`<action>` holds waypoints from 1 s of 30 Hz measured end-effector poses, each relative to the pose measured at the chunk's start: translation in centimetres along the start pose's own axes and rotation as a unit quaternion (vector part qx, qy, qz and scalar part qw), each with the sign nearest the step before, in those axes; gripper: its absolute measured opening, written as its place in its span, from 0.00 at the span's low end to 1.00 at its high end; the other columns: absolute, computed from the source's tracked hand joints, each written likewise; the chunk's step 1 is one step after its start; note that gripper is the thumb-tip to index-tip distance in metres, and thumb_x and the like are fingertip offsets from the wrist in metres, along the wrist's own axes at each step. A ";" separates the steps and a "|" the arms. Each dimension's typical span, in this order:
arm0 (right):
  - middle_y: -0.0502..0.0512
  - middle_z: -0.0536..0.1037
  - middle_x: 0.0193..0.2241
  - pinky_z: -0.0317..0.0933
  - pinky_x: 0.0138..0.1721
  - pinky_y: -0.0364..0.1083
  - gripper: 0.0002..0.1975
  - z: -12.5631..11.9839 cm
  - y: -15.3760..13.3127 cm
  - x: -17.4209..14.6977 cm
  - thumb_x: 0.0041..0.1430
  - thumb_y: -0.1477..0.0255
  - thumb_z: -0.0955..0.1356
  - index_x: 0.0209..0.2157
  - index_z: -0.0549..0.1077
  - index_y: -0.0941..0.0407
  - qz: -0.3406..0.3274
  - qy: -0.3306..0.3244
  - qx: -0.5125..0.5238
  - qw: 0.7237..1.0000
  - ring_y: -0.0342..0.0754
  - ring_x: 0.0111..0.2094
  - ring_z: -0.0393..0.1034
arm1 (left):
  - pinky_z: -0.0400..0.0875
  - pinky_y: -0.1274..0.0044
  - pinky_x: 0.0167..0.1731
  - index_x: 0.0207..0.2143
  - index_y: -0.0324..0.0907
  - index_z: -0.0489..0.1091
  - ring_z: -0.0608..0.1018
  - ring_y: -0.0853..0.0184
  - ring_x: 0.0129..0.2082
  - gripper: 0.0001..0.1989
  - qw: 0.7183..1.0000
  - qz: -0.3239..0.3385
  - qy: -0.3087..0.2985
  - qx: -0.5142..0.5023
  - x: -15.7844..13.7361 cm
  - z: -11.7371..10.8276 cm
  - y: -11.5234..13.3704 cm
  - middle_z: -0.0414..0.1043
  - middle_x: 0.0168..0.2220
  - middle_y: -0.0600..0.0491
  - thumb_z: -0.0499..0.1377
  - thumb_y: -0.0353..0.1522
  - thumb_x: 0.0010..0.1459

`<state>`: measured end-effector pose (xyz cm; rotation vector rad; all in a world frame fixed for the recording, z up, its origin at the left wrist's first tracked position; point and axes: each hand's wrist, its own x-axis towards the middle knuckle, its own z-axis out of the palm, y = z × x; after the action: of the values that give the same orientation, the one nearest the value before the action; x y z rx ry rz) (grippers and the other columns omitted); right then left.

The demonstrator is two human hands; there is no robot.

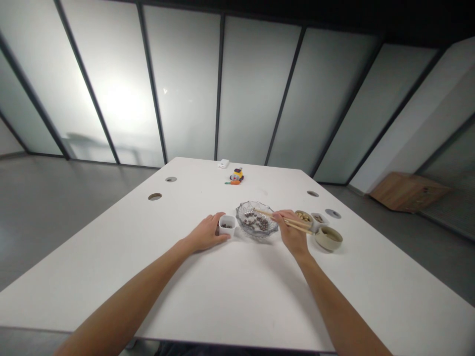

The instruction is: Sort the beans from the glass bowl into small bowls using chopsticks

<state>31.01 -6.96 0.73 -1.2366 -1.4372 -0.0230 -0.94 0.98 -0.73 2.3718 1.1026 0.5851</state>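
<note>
Frosted glass panels in dark frames fill the upper half of the frame, and below them a white table (pixel 237 291) runs from the centre down to the lower edge; a wooden cabinet (pixel 406 190) sits on the grey floor at the right edge. Just below the centre of the frame the left hand (pixel 206 233) rests on the table with its fingers curled around a small white cup (pixel 226 224), touching its left side; dark bits lie inside the cup. Just right of the cup stands a clear glass bowl (pixel 257 221) holding dark round pieces. The right hand (pixel 292 231) is clenched on a pair of wooden chopsticks (pixel 276 218), whose tips reach left over the glass bowl. Right of that hand, close together, are a bowl of pale pieces (pixel 304 216), a small white dish (pixel 319 218) and a beige bowl (pixel 328 238). Farther up the table, well apart, lie a small toy (pixel 236 176) and a white box (pixel 223 163); round holes (pixel 155 197) mark the tabletop at left.
</note>
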 end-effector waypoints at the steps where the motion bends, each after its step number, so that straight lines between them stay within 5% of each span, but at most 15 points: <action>1: 0.60 0.85 0.35 0.76 0.46 0.58 0.31 0.0 -0.3 0.0 0.73 0.40 0.67 0.33 0.84 0.51 0.010 0.009 0.017 1.000 0.58 0.39 0.81 | 0.76 0.58 0.58 0.69 0.44 0.68 0.82 0.44 0.56 0.37 1.000 -0.001 0.001 -0.002 0.0 0.0 0.0 0.80 0.56 0.40 0.69 0.47 0.63; 7: 0.59 0.87 0.38 0.80 0.42 0.56 0.26 1.0 -2.8 -0.6 0.72 0.43 0.71 0.36 0.85 0.50 0.048 -0.034 0.140 0.988 0.57 0.39 0.83 | 0.75 0.57 0.61 0.70 0.44 0.67 0.81 0.44 0.59 0.37 1.000 0.011 0.004 -0.013 0.0 0.2 0.0 0.79 0.59 0.40 0.70 0.45 0.62; 16: 0.58 0.86 0.35 0.77 0.43 0.55 0.26 0.7 -1.1 -0.4 0.72 0.42 0.70 0.37 0.86 0.50 -0.019 -0.039 0.053 0.998 0.57 0.38 0.81 | 0.75 0.57 0.60 0.70 0.44 0.67 0.81 0.44 0.58 0.37 1.000 0.008 -0.003 -0.012 -0.1 0.0 -0.2 0.79 0.59 0.40 0.69 0.45 0.63; 30: 0.58 0.85 0.34 0.76 0.41 0.54 0.30 1.9 0.2 -1.3 0.72 0.40 0.69 0.33 0.85 0.50 -0.006 -0.090 0.044 0.995 0.56 0.37 0.79 | 0.76 0.59 0.57 0.70 0.43 0.67 0.82 0.45 0.56 0.38 1.000 0.009 0.000 -0.007 -0.1 0.1 -0.1 0.79 0.57 0.40 0.69 0.46 0.63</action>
<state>29.54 -6.49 -0.95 -1.1820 -1.5834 0.1462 -0.97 0.97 -0.83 2.3722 1.0736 0.5976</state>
